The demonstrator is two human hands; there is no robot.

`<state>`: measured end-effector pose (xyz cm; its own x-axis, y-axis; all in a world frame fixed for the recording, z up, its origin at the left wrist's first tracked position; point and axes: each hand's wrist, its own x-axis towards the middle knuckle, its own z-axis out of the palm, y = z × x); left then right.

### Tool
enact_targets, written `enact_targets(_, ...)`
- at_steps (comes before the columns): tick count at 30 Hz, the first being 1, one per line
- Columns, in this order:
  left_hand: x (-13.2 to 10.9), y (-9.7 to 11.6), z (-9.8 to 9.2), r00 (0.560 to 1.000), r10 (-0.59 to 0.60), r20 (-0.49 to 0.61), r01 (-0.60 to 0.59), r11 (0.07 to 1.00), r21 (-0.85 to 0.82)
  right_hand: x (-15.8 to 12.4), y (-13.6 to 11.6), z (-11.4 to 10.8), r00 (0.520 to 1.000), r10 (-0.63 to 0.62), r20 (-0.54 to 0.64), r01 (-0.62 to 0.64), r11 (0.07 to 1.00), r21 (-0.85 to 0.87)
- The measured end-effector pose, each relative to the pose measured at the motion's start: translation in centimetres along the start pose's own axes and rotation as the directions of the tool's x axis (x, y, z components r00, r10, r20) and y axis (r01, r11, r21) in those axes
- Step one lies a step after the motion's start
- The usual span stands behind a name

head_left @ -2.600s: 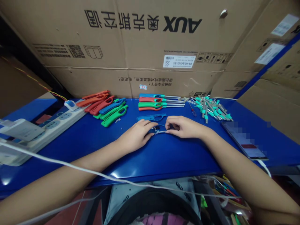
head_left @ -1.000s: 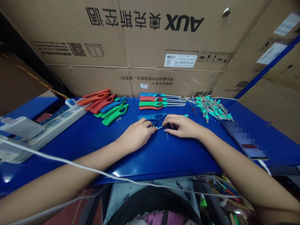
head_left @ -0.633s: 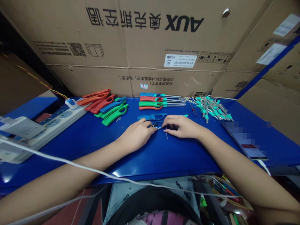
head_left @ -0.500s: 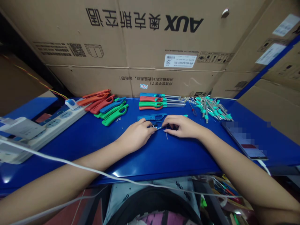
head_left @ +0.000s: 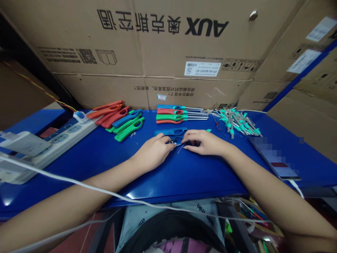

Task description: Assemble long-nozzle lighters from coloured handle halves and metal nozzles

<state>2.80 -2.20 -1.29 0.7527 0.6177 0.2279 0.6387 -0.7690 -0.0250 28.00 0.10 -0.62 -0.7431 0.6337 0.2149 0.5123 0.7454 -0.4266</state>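
Observation:
My left hand (head_left: 155, 151) is closed, its fingertips pinching a blue lighter housing (head_left: 179, 140) mostly hidden by both hands. Small dark and shiny parts show at the fingertips. My right hand (head_left: 204, 142) is closed too, thumb and index finger together on a thin grey wire (head_left: 180, 149) that slants down to the left. Just beyond both hands lies a blue lighter shell (head_left: 168, 132) with a trigger opening. A green tip (head_left: 208, 130) peeks out past my right hand.
Finished-looking lighters (head_left: 170, 116) lie in a row behind. Coloured handle shells (head_left: 116, 119) are at left, metal tubes with teal parts (head_left: 237, 121) at right. A screwdriver (head_left: 217, 124), phone (head_left: 275, 160) and power strip (head_left: 63, 135) surround. A white cable (head_left: 116, 192) crosses in front.
The thin grey wire has swung from hanging below my right fingertips to slanting down-left. Both hands stay nearly in place.

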Motion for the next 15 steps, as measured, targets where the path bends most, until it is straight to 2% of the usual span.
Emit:
enact_targets(6,0.04,-0.17,0.36,0.999,0.005,-0.034,-0.006,0.999,-0.032,0.11,-0.14,0.00,1.000,0.001,-0.012,-0.001,1.000,0.029)
enact_targets(11,0.11,-0.31,0.47,0.995,-0.087,-0.040,0.082,0.989,-0.122,0.07,-0.15,-0.05,1.000,-0.005,-0.008,0.005,0.999,0.038)
enact_targets(15,0.14,-0.36,0.47,0.994,-0.109,-0.031,0.103,0.982,-0.157,0.00,-0.01,0.01,1.000,-0.017,-0.003,0.017,0.999,0.044)
